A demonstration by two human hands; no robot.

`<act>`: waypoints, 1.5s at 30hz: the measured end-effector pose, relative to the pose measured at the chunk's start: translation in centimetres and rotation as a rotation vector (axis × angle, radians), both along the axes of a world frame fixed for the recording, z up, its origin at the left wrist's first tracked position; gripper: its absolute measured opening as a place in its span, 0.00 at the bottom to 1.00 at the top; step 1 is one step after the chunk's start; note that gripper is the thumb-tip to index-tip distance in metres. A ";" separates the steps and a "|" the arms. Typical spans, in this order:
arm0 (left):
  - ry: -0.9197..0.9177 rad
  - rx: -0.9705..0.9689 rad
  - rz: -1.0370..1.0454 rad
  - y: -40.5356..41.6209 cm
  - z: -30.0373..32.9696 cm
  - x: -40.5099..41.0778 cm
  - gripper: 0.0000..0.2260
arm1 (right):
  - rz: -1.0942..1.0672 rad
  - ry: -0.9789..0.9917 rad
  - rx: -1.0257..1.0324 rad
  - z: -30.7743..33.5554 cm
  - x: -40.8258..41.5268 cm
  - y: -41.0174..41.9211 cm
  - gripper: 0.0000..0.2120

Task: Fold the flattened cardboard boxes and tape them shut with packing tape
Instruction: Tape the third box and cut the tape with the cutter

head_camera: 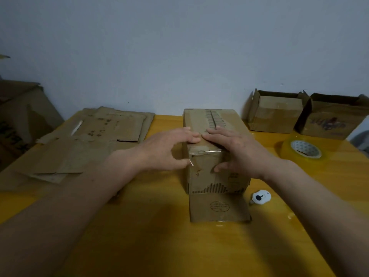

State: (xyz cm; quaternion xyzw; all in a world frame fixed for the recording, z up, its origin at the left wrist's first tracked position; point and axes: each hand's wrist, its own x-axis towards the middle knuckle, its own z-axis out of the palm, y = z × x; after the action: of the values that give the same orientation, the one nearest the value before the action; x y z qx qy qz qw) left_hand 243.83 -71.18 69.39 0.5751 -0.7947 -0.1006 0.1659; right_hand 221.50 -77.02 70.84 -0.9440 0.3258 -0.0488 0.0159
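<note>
Both hands, left hand [169, 148] and right hand [233, 150], press flat fingers on the taped brown cardboard box [215, 176] mid-desk, while flattened brown cardboard sheets [95, 140] left of it await folding.

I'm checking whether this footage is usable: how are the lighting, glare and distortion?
Head view: dim, bluish light, with soft shadows under the forearms on the yellow table; wide-angle bending stretches the arms at the frame edges; small glints on the clear tape over the box edge and on the tape roll; both hands slightly soft.
</note>
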 end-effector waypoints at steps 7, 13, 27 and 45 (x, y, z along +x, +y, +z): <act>0.181 -0.176 0.038 -0.4 -2.6 -0.4 0.32 | -0.030 0.077 -0.048 -0.6 0.0 0.0 0.45; 0.215 -0.201 0.075 -0.2 -4.7 -1.4 0.41 | -0.209 -0.094 -0.088 -0.7 3.2 1.6 0.41; 0.263 -0.340 0.054 -0.3 -5.3 -1.0 0.26 | 0.007 -0.172 -0.276 -1.8 0.4 -0.5 0.32; 0.505 -0.557 0.298 -1.6 -4.7 -5.5 0.20 | -0.066 -0.926 -0.007 -7.8 -3.4 -3.5 0.26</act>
State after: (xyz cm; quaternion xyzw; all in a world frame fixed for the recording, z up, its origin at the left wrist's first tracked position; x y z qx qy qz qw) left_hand 238.28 -72.77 64.68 0.5742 -0.6339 0.0053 0.5182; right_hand 218.11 -80.50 63.05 -0.8121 0.3139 -0.4668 0.1551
